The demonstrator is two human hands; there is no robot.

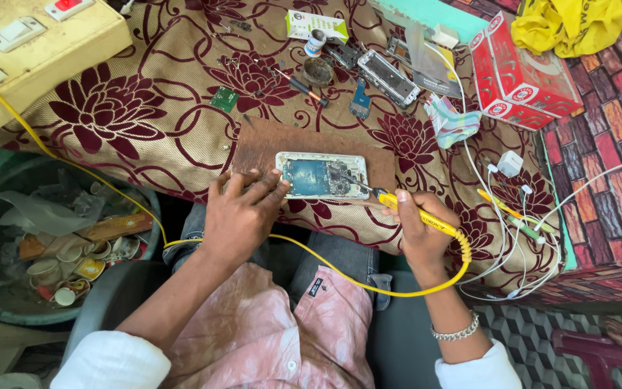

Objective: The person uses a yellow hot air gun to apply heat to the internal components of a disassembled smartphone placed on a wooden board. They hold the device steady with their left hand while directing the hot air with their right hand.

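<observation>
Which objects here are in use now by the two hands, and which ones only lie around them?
In use: left hand steadies opened phone on brown board; right hand holds yellow soldering iron.

Lying about: red box, screwdriver, green circuit piece, white chargers, bin of cups.

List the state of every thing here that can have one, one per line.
Phone: opened, circuit board bare, flat on a brown board.
Soldering iron: in the right hand, tip at the phone's right end.
Left hand: fingertips pressing the phone's left edge.
Red box: closed.
Small tin: lid off.
White charger: cable plugged in.
Bin: full of rubbish.
</observation>
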